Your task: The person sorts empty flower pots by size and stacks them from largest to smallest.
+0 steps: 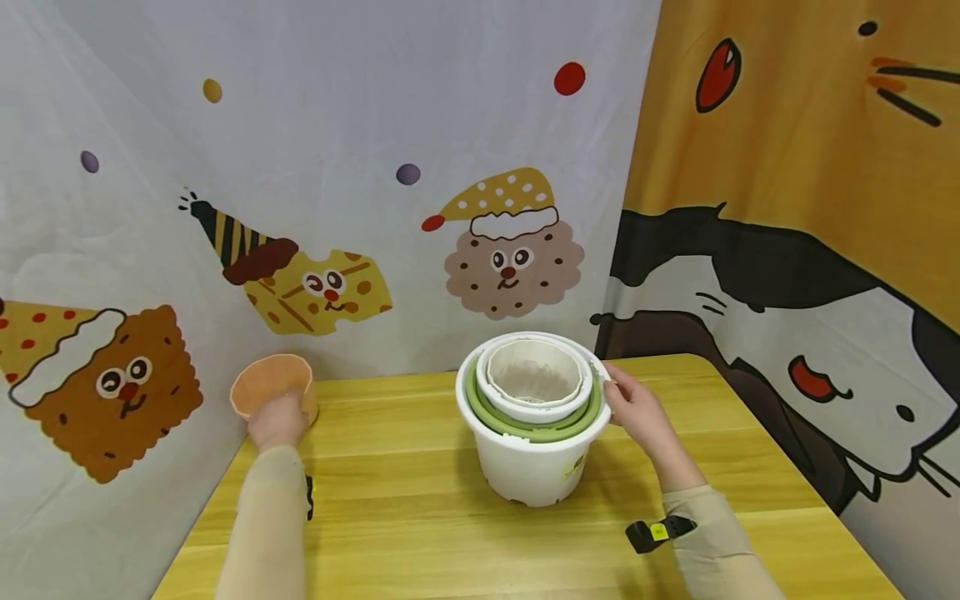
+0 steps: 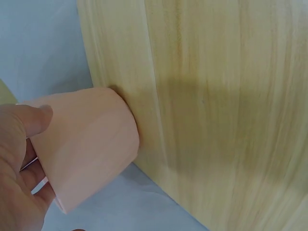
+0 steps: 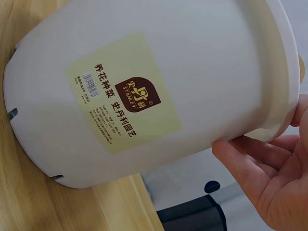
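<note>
At the far left of the table, my left hand [image 1: 277,419] grips the rim of a peach-orange flowerpot [image 2: 86,144]. The left wrist view shows the thumb on its outer wall and several fingers inside the mouth. Its base touches the tabletop near the edge. Right of the middle stands a large white flowerpot [image 1: 525,471] with a green pot [image 1: 536,433], a smaller white pot [image 1: 487,387] and a cream pot [image 1: 536,371] nested inside. My right hand [image 1: 637,408] holds the large pot's rim at its right side. A label [image 3: 125,91] shows on that pot's wall.
The wooden table [image 1: 390,525] backs onto a pale cloth [image 1: 337,100] printed with cartoon biscuits and cheese. An orange cloth [image 1: 787,167] with cartoon animals hangs at the right. A black strapped device [image 1: 652,533] sits on the right wrist.
</note>
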Demonstrator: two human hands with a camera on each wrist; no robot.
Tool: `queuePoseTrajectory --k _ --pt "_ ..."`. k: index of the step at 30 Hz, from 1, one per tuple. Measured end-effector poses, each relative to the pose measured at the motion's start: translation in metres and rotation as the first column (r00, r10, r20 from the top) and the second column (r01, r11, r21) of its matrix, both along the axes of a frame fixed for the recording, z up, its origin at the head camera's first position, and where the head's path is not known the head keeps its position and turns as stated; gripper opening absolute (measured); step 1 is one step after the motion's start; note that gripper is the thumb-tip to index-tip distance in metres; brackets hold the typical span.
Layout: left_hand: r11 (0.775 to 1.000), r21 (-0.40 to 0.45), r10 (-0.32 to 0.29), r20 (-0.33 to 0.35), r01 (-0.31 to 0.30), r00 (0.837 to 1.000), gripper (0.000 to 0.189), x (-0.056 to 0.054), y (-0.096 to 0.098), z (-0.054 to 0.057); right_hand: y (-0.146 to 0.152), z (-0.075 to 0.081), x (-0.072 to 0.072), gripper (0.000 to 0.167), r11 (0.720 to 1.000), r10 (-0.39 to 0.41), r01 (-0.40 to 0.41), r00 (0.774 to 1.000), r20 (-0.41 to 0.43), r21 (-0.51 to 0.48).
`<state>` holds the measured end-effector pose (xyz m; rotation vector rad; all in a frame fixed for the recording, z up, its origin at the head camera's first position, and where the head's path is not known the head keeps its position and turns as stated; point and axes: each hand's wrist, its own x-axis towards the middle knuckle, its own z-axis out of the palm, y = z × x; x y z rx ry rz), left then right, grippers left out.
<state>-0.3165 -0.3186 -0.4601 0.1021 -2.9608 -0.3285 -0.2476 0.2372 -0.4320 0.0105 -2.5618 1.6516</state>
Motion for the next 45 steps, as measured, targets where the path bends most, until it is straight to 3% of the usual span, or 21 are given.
queuePoseTrajectory --k 7,13,37,45 --pt "1.0 0.02 0.018 -0.017 -0.018 1.0 0.023 0.004 -0.001 -0.004 0.0 0.0 0.0 0.055 1.0 0.002 -0.002 1.0 -0.002 0.0" --pt "0.999 0.029 0.031 -0.014 -0.031 0.999 0.033 0.007 -0.002 -0.008 0.0 0.0 0.001 0.056 1.0 0.001 -0.001 1.0 -0.003 -0.005" --pt "1.0 0.007 0.005 -0.015 -0.005 1.0 0.037 0.017 0.001 -0.014 0.001 -0.001 0.001 0.055 1.0 -0.008 0.008 1.0 -0.019 0.01" --pt "1.0 0.008 -0.026 -0.07 0.027 0.997 0.035 0.018 0.001 -0.014 0.001 0.001 0.001 0.056 1.0 -0.003 0.003 1.0 -0.013 0.016"
